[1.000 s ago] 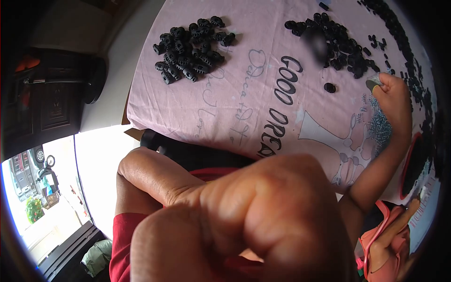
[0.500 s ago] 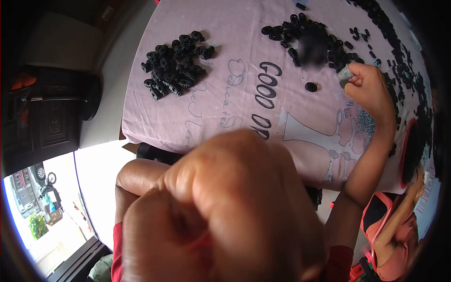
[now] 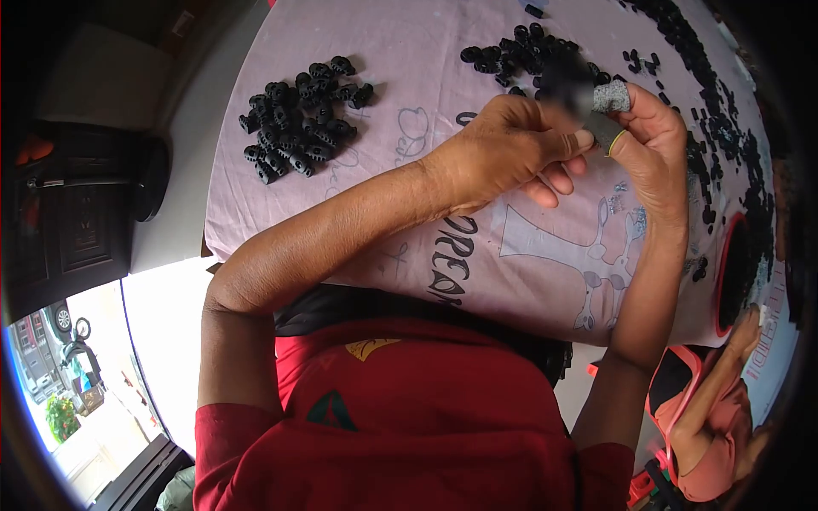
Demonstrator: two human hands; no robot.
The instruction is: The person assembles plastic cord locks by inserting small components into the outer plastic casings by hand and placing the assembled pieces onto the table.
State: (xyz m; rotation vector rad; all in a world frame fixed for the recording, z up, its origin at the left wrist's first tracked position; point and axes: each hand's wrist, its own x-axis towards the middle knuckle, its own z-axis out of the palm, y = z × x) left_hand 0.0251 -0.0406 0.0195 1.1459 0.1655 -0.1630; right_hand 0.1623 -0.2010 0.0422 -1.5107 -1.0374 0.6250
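Observation:
My left hand [image 3: 511,149] and my right hand [image 3: 652,140] meet over the cloth-covered table. The left thumb and forefinger are pinched together near the tip of the right thumb. Grey coverings wrap the right forefinger and thumb, and those fingers are closed towards the left hand. A dark blurred patch hides what lies between the fingertips. Just beyond the hands is a heap of small black plastic parts [image 3: 503,58]. Further left is a pile of black pieces resembling cord locks [image 3: 298,123], with holes in them.
Loose black parts [image 3: 682,34] trail along the table's far right side. Tiny silvery pieces [image 3: 637,223] lie by my right wrist. A red-rimmed dark container [image 3: 731,272] sits at the right edge. Another person [image 3: 716,426] sits at lower right. The pink printed cloth [image 3: 375,179] covers the table.
My left hand has moved from close in front of the camera out over the table to meet the right hand. The right hand has shifted slightly left, its covered fingers now extended more towards the left hand.

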